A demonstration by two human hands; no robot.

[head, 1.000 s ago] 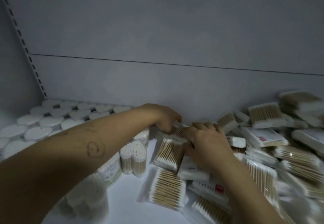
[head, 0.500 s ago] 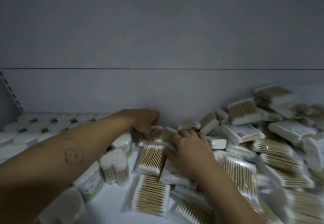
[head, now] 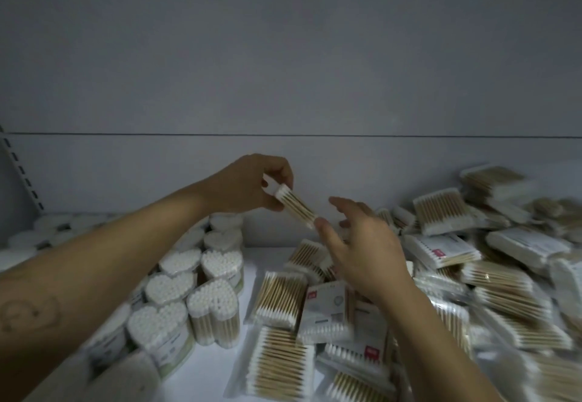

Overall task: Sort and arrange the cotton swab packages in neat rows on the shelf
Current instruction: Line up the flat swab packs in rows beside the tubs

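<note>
My left hand (head: 252, 186) is raised above the shelf and pinches one end of a flat pack of wooden cotton swabs (head: 296, 204), seen edge-on. My right hand (head: 362, 244) hovers just to its right with fingers spread, its thumb tip close to the pack's lower end. Below them flat swab packs (head: 280, 294) lie in a loose row on the white shelf (head: 214, 367). A big jumbled heap of the same packs (head: 504, 275) fills the right side.
Heart-shaped tubs of white swabs (head: 214, 313) stand in rows on the left, with round white lids (head: 47, 231) behind them. The grey back panel (head: 283, 71) rises right behind the piles. A slotted shelf upright (head: 22, 171) runs at far left.
Both hands were down on the packs at the back of the pile. My left hand has lifted one pack up, and my right hand has come off the pile and opened beside it.
</note>
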